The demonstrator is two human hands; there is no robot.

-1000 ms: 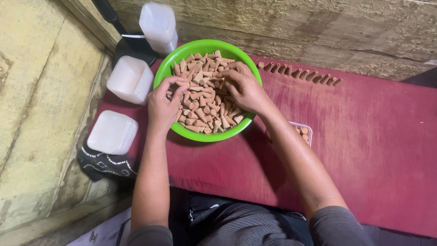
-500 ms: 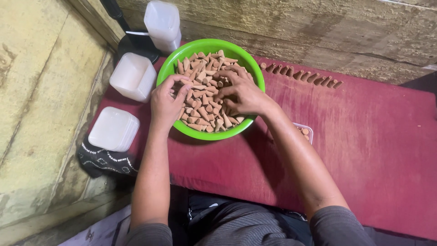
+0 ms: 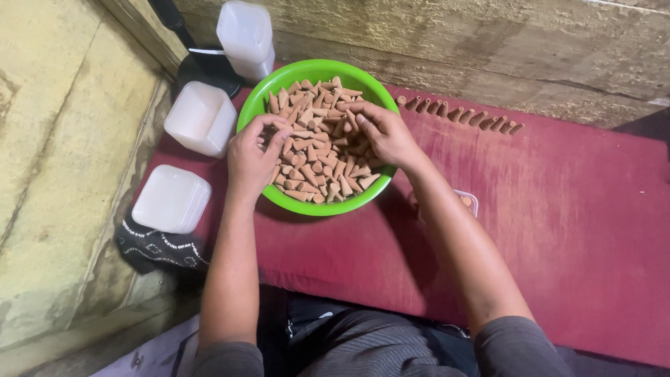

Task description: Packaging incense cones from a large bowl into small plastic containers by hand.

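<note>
A green bowl [image 3: 317, 70] full of brown incense cones [image 3: 317, 157] sits on a dark red cloth [image 3: 558, 230]. My left hand [image 3: 252, 157] rests over the bowl's left side, its fingers curled onto the cones. My right hand [image 3: 380, 132] lies over the right side, and its fingertips pinch a cone near the middle of the pile. A row of several cones [image 3: 460, 115] stands along the cloth's far edge. A small clear box [image 3: 466, 201] with cones in it peeks out beside my right forearm.
Three white lidded plastic tubs stand left of the bowl: a far tub [image 3: 246, 31], a middle tub [image 3: 202, 117], a near tub [image 3: 171, 199]. A dark patterned cloth [image 3: 157, 248] lies under the near tub. Rough concrete walls close in at left and behind.
Both hands have shifted slightly within the bowl, the right one drawing its fingers together toward the middle of the pile. The view moved a little.
</note>
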